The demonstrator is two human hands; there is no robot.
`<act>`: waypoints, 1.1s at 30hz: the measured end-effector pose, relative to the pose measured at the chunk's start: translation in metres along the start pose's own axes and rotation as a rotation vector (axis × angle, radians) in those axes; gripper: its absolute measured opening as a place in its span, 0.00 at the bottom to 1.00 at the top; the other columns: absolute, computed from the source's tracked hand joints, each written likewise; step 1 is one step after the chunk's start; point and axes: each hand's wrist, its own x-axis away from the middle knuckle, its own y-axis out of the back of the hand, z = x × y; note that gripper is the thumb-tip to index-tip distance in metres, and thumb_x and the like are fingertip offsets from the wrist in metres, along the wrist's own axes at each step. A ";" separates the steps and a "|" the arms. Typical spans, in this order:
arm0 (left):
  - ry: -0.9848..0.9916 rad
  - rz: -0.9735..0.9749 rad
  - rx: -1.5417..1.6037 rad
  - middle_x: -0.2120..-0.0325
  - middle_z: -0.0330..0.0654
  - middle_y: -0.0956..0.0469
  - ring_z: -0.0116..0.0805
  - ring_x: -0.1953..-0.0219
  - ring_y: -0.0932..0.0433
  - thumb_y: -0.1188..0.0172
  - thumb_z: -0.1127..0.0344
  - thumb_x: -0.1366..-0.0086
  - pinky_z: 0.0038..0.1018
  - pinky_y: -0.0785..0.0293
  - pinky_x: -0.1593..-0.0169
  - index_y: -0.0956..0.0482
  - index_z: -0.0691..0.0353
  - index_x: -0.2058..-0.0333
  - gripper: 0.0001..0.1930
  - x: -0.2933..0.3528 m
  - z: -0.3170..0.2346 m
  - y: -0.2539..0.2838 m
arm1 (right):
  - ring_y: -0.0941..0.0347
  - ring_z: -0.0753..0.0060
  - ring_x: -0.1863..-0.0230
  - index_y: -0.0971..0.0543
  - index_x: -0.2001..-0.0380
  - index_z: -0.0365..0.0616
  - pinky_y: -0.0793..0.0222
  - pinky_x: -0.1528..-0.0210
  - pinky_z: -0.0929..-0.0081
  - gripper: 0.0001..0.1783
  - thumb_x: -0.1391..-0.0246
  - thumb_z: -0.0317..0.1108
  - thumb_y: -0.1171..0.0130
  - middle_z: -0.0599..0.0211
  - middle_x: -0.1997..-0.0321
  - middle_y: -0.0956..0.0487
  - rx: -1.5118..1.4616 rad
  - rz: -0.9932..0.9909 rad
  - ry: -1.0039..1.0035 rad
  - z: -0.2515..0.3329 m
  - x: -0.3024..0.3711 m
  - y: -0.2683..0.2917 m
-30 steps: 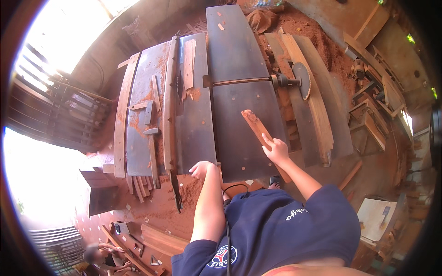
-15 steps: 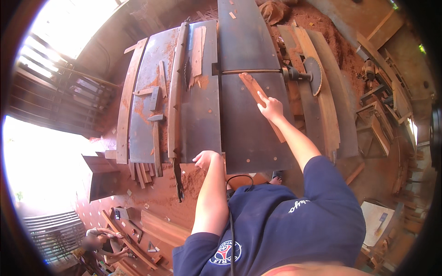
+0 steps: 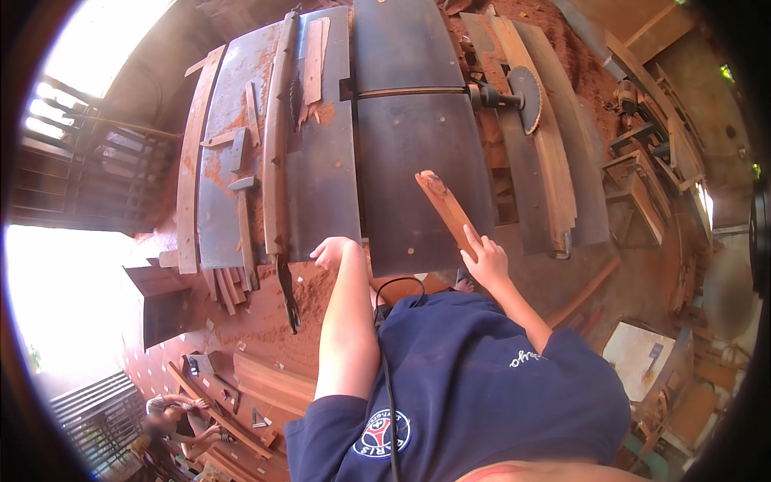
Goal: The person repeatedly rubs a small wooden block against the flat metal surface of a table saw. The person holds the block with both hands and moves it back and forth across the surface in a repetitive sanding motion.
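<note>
My right hand [image 3: 487, 260] is closed on the near end of a narrow wooden strip [image 3: 446, 207], with its index finger lying along the wood. The strip slants up to the left over the dark metal tabletop [image 3: 401, 217], its far end short of the crosswise slot [image 3: 414, 91]. My left hand [image 3: 334, 252] is at the table's near edge, its wrist bent and its fingers loosely curled, and I see nothing in them. A toothed circular blade [image 3: 527, 100] stands on a spindle right of the tabletop.
On the table's left part lie a hammer [image 3: 244, 197], wood scraps [image 3: 315, 60] and reddish sawdust, beside a long bar [image 3: 275, 153]. Stacked boards [image 3: 229, 289] are below its front left edge. Another person [image 3: 181, 422] is at lower left near long boards [image 3: 277, 377].
My right hand has drawn back toward my body with the wooden strip, away from the slot. My left hand stays near the table edge. The whole view has shifted slightly.
</note>
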 end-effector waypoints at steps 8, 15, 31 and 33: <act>0.009 -0.013 -0.040 0.72 0.61 0.16 0.66 0.65 0.16 0.63 0.53 0.23 0.57 0.19 0.61 0.25 0.70 0.59 0.24 0.004 -0.016 -0.009 | 0.23 0.50 0.66 0.29 0.30 0.65 0.26 0.60 0.56 0.38 0.45 0.42 0.35 0.56 0.68 0.24 -0.003 -0.069 0.102 0.003 -0.090 -0.006; 0.027 -0.040 -0.083 0.72 0.60 0.16 0.66 0.66 0.16 0.63 0.53 0.23 0.57 0.19 0.61 0.26 0.68 0.58 0.23 -0.008 -0.003 -0.009 | 0.20 0.52 0.65 0.30 0.30 0.70 0.21 0.57 0.56 0.37 0.45 0.45 0.35 0.59 0.70 0.24 -0.054 -0.058 0.137 0.015 -0.215 -0.035; -0.016 0.019 -0.021 0.71 0.61 0.16 0.66 0.65 0.16 0.63 0.53 0.23 0.57 0.20 0.60 0.26 0.69 0.59 0.24 -0.003 -0.011 0.006 | 0.21 0.51 0.67 0.29 0.30 0.67 0.23 0.60 0.55 0.39 0.47 0.42 0.33 0.58 0.66 0.24 -0.068 -0.062 0.155 0.022 -0.092 -0.022; -0.019 0.013 -0.035 0.71 0.61 0.16 0.66 0.66 0.16 0.64 0.53 0.23 0.57 0.19 0.61 0.26 0.69 0.59 0.24 -0.006 -0.009 0.008 | 0.22 0.54 0.67 0.29 0.31 0.68 0.24 0.62 0.58 0.38 0.47 0.42 0.33 0.60 0.67 0.25 -0.058 -0.046 0.172 0.020 -0.047 -0.014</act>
